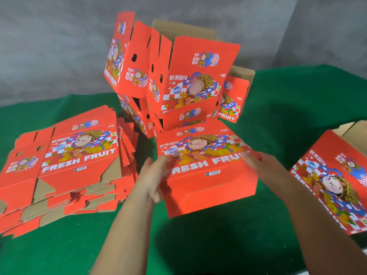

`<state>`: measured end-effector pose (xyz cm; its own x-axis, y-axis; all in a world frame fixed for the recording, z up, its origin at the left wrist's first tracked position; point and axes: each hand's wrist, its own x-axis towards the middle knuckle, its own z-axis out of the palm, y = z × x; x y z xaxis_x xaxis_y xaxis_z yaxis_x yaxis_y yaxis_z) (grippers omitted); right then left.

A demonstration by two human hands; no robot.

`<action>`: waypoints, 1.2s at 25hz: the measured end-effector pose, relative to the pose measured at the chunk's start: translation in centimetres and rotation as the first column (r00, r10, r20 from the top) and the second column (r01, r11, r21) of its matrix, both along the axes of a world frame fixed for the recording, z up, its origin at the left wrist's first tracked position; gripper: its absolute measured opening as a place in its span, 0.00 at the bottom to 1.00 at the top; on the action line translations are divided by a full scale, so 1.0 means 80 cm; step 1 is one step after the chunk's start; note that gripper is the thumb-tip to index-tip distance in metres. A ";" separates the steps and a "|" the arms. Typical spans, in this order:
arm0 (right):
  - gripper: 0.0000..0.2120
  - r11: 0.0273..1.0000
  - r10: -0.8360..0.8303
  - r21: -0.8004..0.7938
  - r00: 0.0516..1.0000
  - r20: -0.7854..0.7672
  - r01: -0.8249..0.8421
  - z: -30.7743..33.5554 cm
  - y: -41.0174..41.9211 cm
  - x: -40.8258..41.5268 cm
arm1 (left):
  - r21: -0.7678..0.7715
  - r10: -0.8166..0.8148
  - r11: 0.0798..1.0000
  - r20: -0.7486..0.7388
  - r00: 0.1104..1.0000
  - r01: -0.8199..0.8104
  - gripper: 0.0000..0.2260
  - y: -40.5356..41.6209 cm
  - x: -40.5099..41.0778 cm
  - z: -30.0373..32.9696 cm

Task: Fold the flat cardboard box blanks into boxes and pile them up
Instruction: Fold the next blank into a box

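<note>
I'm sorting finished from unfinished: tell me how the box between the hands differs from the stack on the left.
The box between the hands is folded up with raised sides; the stack on the left is many flat blanks, brown flaps showing. The box is one piece held by both hands; nothing touches the stack. Both are red with the same "FRESH FRUIT" cartoon print.

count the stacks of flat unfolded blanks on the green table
1. The stack of flat blanks lies at the left on the green table, left of the box that the left hand and right hand work on. Others may lie out of view.
</note>
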<state>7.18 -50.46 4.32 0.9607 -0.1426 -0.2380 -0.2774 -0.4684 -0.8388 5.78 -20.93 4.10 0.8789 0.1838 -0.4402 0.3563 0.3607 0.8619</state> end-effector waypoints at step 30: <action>0.49 0.952 -0.228 0.178 0.964 -0.136 0.251 -0.098 0.093 0.122 | 0.573 -0.513 0.687 -0.054 0.857 0.447 0.17 -0.082 0.061 -0.082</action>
<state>16.92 -42.98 -3.51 0.8693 -0.3062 -0.3880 -0.4591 -0.2096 -0.8633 10.63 -27.46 -2.44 0.9483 -0.0979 -0.3020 0.2452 -0.3783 0.8926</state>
